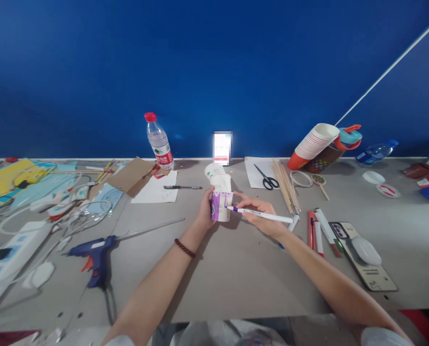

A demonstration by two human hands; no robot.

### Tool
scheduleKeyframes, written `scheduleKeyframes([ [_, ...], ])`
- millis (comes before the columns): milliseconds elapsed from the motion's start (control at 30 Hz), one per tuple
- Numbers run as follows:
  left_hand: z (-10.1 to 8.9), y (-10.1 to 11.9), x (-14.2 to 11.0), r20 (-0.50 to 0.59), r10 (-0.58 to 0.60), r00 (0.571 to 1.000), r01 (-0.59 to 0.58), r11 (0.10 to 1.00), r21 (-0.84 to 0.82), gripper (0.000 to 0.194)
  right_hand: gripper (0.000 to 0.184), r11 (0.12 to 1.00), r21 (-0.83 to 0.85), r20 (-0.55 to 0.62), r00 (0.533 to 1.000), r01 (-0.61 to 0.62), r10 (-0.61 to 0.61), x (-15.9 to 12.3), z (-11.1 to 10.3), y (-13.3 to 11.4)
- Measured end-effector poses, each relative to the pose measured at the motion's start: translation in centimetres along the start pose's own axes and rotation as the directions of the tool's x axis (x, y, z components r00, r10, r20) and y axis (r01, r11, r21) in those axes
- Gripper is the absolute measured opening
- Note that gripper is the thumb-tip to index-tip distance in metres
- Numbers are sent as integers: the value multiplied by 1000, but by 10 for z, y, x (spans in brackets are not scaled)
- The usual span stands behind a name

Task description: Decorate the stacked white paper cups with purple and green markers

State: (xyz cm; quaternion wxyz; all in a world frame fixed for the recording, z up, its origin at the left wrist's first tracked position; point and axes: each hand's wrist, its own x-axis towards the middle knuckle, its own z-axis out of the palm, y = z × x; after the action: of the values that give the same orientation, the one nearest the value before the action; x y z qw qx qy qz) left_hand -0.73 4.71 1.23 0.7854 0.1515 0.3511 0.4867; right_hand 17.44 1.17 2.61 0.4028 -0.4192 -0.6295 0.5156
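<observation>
My left hand [205, 211] is closed around the left side of a paper cup [220, 206], white with purple colouring and a scalloped purple pattern near its rim. In my right hand [263, 216] is a white marker [265, 214], its purple tip touching or very close to the cup's front. The right fingertips also reach the cup's upper right edge. Right behind this cup stand two more white paper cups [220, 181] with green print, partly overlapped. Beneath my right hand, another marker [294, 223] lies mostly covered.
Left lie a blue glue gun [98, 252], a power strip [16, 259], cardboard [133, 177] and a black pen [182, 187]. A water bottle [159, 144] stands behind. Right are scissors [267, 178], wooden sticks [285, 185], stacked cups [311, 144], markers [321, 230] and a phone [369, 269].
</observation>
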Motion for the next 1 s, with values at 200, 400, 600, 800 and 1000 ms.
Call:
scheduleKeyframes([
  [200,-4,-2,2,6,11,1000,-11,999,-30,44,13,1000,10,55,999,-2,1,-1,0,1],
  [400,-6,-2,3,22,14,1000,-13,1000,-23,46,13,999,-27,106,994,30,-27,-2,-1,2],
  [600,-7,-2,3,31,12,999,-10,999,-42,48,14,998,-64,159,987,-26,36,-3,-2,-3],
  [800,-7,-1,3,32,-2,999,3,999,-50,49,16,990,-128,218,972,-55,82,-5,0,-14],
  [1000,-8,-2,4,16,2,1000,-1,999,-34,48,14,997,-71,139,990,-14,24,-4,0,-7],
])
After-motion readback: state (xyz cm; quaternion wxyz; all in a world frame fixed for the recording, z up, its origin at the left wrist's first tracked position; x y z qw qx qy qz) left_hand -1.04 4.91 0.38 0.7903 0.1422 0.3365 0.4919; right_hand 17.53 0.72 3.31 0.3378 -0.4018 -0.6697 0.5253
